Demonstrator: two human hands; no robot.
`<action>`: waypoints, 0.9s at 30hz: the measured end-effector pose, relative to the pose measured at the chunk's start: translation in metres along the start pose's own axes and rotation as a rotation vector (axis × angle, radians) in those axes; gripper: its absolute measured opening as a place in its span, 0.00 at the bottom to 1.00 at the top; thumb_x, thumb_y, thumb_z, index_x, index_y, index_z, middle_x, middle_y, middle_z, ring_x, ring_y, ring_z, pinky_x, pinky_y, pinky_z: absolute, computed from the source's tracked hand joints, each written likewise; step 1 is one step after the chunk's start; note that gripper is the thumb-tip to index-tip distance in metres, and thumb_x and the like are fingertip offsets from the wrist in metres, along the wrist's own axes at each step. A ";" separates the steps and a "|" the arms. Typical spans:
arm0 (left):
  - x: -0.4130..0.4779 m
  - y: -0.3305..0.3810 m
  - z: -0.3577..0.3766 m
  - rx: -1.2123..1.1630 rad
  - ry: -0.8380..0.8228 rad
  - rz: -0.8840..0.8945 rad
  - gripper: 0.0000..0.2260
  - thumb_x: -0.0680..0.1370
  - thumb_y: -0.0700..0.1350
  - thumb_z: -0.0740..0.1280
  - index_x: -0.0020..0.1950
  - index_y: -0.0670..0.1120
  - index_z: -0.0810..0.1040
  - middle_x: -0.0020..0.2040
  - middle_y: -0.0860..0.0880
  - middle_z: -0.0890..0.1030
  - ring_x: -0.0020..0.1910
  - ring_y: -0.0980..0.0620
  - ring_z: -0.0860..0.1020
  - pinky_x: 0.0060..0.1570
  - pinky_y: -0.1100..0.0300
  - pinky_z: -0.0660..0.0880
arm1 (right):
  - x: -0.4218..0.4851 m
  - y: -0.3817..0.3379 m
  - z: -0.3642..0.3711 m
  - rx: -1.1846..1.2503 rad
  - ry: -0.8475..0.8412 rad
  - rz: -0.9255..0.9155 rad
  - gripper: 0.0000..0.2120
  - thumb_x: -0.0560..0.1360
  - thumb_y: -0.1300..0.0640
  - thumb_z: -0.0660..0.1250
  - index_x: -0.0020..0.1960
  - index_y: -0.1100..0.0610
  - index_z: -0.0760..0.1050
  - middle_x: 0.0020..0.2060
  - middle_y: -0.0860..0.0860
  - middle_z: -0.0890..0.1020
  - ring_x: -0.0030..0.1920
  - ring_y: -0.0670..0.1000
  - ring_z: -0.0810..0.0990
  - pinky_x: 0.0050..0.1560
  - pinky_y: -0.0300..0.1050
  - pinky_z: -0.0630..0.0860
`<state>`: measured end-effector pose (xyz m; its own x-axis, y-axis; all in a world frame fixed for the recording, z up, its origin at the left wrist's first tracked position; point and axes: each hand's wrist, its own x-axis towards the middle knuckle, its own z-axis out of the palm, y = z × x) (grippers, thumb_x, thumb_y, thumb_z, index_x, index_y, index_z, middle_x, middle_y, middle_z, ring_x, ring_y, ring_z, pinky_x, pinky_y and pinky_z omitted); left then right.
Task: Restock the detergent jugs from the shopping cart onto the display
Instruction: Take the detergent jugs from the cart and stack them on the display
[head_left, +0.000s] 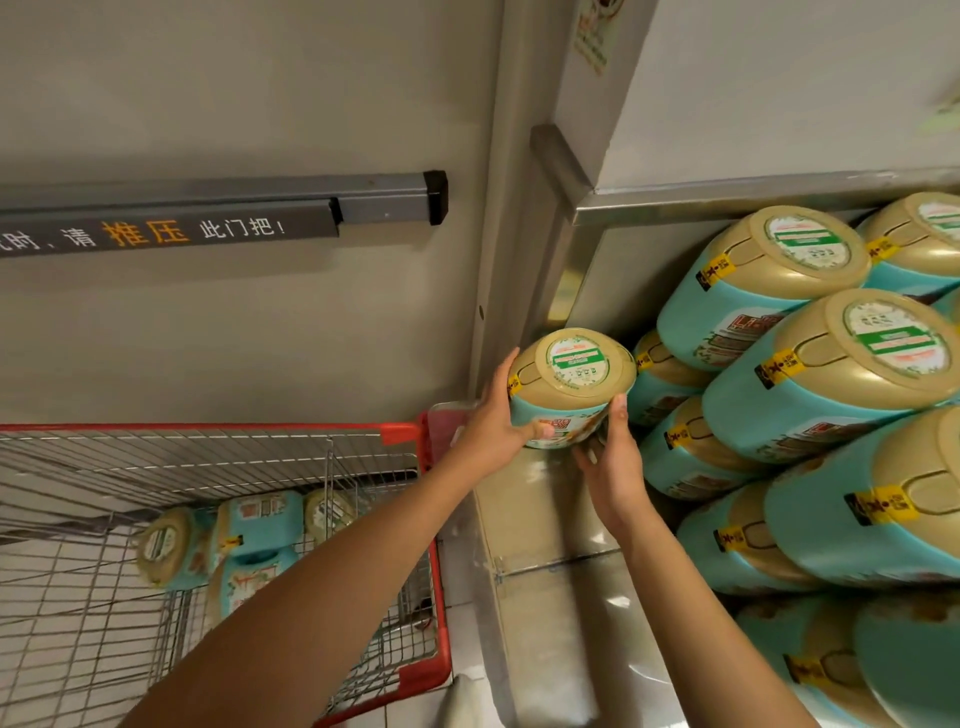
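Head view: left hand (493, 426) and right hand (613, 467) grip detergent jug (571, 384) between them.

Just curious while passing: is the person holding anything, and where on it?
Yes, a teal jug: left hand on its left side, right hand under its right side.

— Where do we have our left hand (493, 426)?
— On the jug (571, 384): fingers curled round its far left side, thumb laid across the near face.
— And our right hand (613, 467)?
— Just below, thumb pointing up the right side, fingers tucked underneath and partly hidden.
— Our arms?
— Bare, stretched forward, left forearm (337, 571) and right forearm (691, 597) converging toward the fingertips.
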<state>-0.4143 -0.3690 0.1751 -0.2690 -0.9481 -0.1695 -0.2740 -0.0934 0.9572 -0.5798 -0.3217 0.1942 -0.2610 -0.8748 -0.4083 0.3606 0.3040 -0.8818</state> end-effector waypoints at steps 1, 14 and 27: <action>-0.005 -0.001 0.003 0.027 0.046 0.008 0.49 0.75 0.42 0.79 0.85 0.56 0.50 0.80 0.53 0.66 0.78 0.52 0.66 0.78 0.45 0.67 | -0.002 0.003 0.000 -0.010 0.013 0.002 0.21 0.84 0.36 0.58 0.72 0.44 0.72 0.63 0.40 0.84 0.65 0.42 0.81 0.61 0.42 0.78; -0.134 -0.069 -0.068 -0.003 0.280 -0.071 0.14 0.85 0.52 0.66 0.69 0.63 0.69 0.64 0.70 0.75 0.63 0.72 0.74 0.63 0.70 0.72 | -0.094 0.085 0.069 -0.274 -0.008 0.027 0.13 0.87 0.48 0.59 0.59 0.54 0.78 0.55 0.57 0.82 0.62 0.58 0.79 0.64 0.65 0.78; -0.262 -0.177 -0.239 -0.090 0.521 -0.273 0.07 0.85 0.46 0.66 0.63 0.52 0.77 0.59 0.63 0.80 0.57 0.67 0.78 0.49 0.73 0.75 | -0.146 0.187 0.236 -0.431 -0.243 0.256 0.11 0.85 0.51 0.63 0.63 0.52 0.79 0.61 0.51 0.84 0.61 0.50 0.83 0.57 0.41 0.80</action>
<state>-0.0751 -0.1769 0.1063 0.2952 -0.9084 -0.2962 -0.1837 -0.3582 0.9154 -0.2627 -0.2263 0.1443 0.0190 -0.7989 -0.6012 -0.0266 0.6007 -0.7990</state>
